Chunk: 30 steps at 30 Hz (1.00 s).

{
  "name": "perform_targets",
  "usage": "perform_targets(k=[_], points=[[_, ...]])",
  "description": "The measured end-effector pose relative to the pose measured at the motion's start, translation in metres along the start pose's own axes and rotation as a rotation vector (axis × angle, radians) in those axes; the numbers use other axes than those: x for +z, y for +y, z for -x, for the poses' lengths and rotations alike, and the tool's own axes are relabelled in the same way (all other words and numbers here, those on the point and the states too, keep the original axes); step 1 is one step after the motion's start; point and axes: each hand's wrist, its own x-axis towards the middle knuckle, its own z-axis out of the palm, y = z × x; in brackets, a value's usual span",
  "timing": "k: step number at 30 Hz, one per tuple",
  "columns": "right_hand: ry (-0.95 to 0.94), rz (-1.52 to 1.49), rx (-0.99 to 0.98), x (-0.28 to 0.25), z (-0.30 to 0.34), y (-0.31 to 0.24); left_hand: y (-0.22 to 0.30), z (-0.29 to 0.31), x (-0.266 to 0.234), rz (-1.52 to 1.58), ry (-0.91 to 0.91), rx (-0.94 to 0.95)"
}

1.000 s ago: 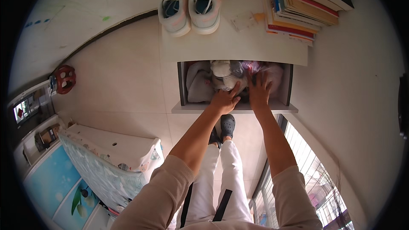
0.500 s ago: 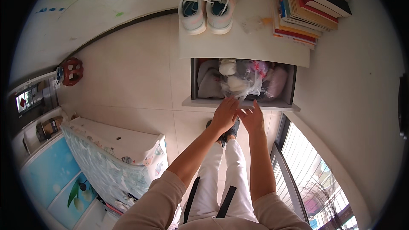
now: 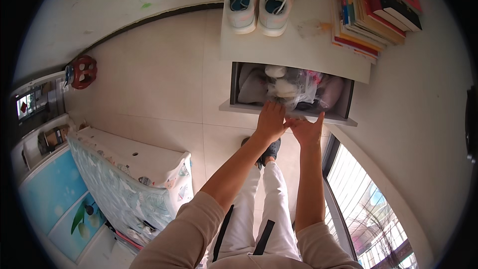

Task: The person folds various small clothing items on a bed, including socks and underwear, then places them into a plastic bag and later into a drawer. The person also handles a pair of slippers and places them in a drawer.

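Left hand (image 3: 272,121) and right hand (image 3: 306,130) have drawn back to the front panel (image 3: 241,107) of the drawer (image 3: 344,100), left fingers (image 3: 271,108) together, right apart, grip unclear, leaving the bagged bundle (image 3: 293,89) uncovered inside at their twelve o'clock.

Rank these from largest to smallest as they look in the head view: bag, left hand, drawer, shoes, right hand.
1. Drawer
2. Shoes, as a pair
3. Bag
Last, unranked: left hand and right hand, which look much alike.
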Motion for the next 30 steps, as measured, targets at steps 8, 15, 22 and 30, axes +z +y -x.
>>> perform_targets(k=[8, 15, 22, 30], points=[[-0.062, -0.002, -0.087, 0.063, -0.047, -0.021, -0.004, -0.006, -0.023, 0.08, 0.2, 0.014], [-0.156, 0.137, -0.214, 0.12, -0.056, -0.019, -0.002, 0.018, -0.041, 0.125, 0.169, -0.125], [-0.006, 0.984, 0.105, 0.08, 0.031, 0.098, 0.003, 0.08, -0.039, 1.043, 0.346, -0.775], [-0.266, 1.447, 0.48, 0.094, 0.173, 0.275, 0.019, 0.235, -0.129, 1.866, 0.919, -0.999]])
